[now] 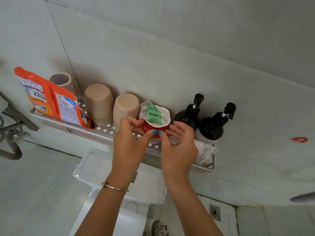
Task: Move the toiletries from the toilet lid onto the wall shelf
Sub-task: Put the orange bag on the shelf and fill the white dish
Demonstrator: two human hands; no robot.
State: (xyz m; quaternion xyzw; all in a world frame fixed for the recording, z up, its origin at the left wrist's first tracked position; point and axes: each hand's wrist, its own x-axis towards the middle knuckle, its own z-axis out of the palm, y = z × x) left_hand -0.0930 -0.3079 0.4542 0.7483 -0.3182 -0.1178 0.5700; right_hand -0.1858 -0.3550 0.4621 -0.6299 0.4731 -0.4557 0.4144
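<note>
A red soap dish [148,129] with a white inner tray [166,122] sits on the white perforated wall shelf [104,132]. Two green wrapped soaps [156,115] lie in the tray. My left hand [129,142] holds the dish's left side with curled fingers. My right hand [179,143] holds its right side, thumb at the front. Both thumbs meet on the red rim. Below is the white toilet tank [144,188], with part of the toilet lid [129,222] showing.
On the shelf stand an orange detergent bag [49,97], a tape roll [63,80], two upturned beige cups [99,103], two black pump bottles [211,126] and a white packet [202,154]. A floor drain [214,212] lies lower right.
</note>
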